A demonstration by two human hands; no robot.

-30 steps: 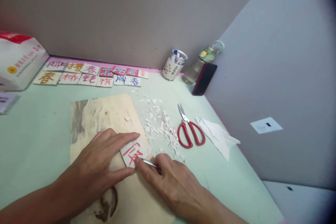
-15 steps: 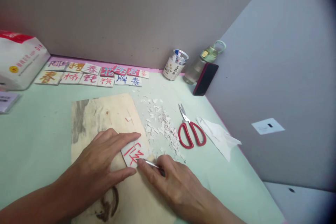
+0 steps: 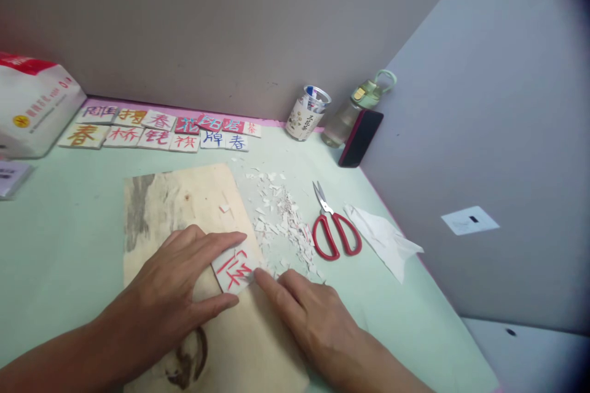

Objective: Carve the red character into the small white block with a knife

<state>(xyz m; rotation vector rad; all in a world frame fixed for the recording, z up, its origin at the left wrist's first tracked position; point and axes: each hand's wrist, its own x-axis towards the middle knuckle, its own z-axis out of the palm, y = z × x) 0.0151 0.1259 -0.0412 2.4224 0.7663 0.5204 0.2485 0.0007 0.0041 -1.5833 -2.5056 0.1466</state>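
Observation:
A small square white tile [image 3: 232, 269] with a red painted character lies on the wooden board [image 3: 207, 190]. My left hand [image 3: 184, 276] grips it, index finger along the top edge and thumb at the lower edge. At the tile's right edge is my right hand [image 3: 308, 313], fingers closed with the index fingertip pointing at the corner. The slim silver carving knife it held half a second ago is now hidden behind the fingers. White chips [image 3: 290, 215] are scattered just right of the board, and one loose chip [image 3: 224, 209] rests on the board.
Red-handled scissors [image 3: 329, 221] and a crumpled tissue [image 3: 385, 239] lie to the right. Along the back wall are two rows of lettered tiles [image 3: 154, 138], a can [image 3: 306, 113], a bottle [image 3: 343, 120] and a leaning phone [image 3: 362, 138]. A white bag [image 3: 37, 110] stands at left.
My right hand has shifted slightly right, its index fingertip moving from the tile's lower part to its right edge. The knife's silver shaft has gone from sight. My left hand stays put.

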